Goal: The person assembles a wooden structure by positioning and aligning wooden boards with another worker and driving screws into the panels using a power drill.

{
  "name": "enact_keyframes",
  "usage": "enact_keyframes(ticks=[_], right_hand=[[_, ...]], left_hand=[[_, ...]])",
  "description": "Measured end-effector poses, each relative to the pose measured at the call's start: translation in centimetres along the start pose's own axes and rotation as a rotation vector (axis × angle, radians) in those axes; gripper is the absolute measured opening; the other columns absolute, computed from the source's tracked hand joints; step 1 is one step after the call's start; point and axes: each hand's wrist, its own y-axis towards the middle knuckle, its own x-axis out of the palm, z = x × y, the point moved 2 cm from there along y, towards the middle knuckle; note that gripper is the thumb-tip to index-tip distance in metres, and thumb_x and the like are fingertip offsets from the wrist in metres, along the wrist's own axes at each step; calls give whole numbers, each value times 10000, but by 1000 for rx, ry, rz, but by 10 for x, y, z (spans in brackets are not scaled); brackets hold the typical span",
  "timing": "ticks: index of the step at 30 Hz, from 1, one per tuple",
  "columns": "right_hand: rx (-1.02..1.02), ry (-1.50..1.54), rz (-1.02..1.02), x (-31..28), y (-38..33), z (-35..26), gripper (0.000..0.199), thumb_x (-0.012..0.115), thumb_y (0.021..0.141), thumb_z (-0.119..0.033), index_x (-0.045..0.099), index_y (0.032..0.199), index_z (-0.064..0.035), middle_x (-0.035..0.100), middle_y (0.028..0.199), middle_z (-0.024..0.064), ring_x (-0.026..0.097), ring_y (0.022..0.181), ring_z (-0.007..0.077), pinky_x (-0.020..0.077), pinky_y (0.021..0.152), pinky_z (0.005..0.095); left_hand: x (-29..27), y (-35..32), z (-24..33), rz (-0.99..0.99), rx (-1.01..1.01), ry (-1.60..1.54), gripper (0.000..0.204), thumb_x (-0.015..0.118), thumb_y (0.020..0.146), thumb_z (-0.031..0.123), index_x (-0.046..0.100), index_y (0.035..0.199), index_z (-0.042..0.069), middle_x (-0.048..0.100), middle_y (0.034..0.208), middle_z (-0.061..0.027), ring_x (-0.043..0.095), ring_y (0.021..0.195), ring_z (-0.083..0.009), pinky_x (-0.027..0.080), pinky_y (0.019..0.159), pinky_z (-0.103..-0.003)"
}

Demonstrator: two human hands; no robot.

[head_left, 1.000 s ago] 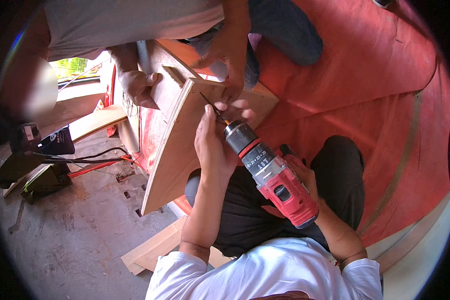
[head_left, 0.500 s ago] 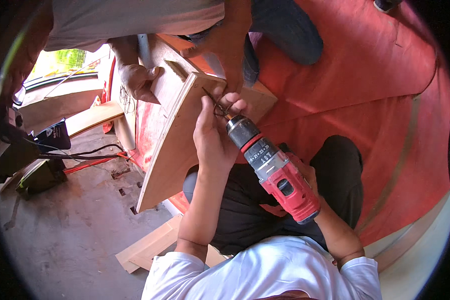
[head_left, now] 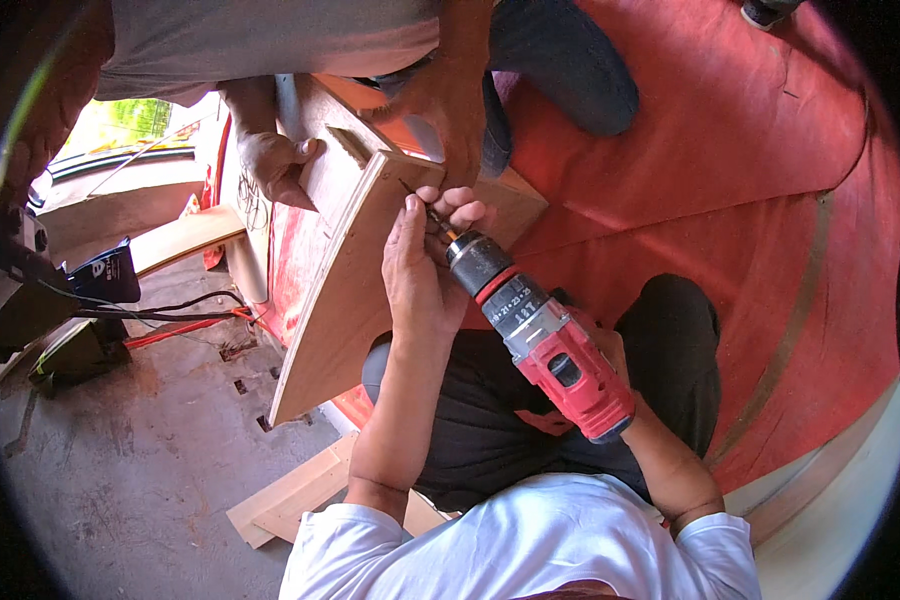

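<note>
My right hand grips the handle of a red and black cordless drill, which hides most of its fingers. The drill slants up and left, its chuck near my left hand. There, thumb and fingertips close around a thin dark screw at the bit's end, its tip pointing at a curved plywood panel. Whether the tip touches the wood, I cannot tell. Across from me, a co-worker's one hand presses on the wooden assembly's board, and the other hand is by its upper corner.
Loose wood strips lie on the grey floor by my left side. Further left are black and red cables, a dark pouch and a plank. Red sheeting spreads to the right; the co-worker's knee rests there.
My left fingers have drawn in closer around the screw. The drill and both my hands have shifted very slightly left in the view. The co-worker's hands hold about the same places.
</note>
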Motion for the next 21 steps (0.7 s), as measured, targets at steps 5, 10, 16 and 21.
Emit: enact_keyframes(ticks=[5,10,16,21], right_hand=[[-163,-133,-65,2,11,-8,174,630,821,-146,582,957,-48,618,817,14,594,681,82,510,595,216],[-160,-261,-61,3,12,-7,163,627,820,-131,580,955,-52,614,826,13,594,681,88,511,599,220],[304,349,-24,8,6,-7,233,582,803,-75,578,1034,-49,570,957,71,556,874,180,436,804,312],[87,69,-69,7,8,-5,227,590,800,-53,571,1026,-37,563,937,52,544,859,151,436,778,278]], left_hand=[[-3,4,2,5,9,-22,207,391,956,222,475,989,36,609,933,-149,628,822,-214,507,779,-365],[-5,6,3,29,11,101,240,397,953,253,479,999,32,608,946,-157,628,834,-226,504,752,-352],[15,-11,-3,-60,-138,-60,341,466,916,301,439,1113,25,602,906,-166,621,836,-266,492,795,-381],[8,-14,-11,-76,-156,-22,320,513,887,265,426,1101,44,598,805,-135,615,753,-240,475,847,-440]])
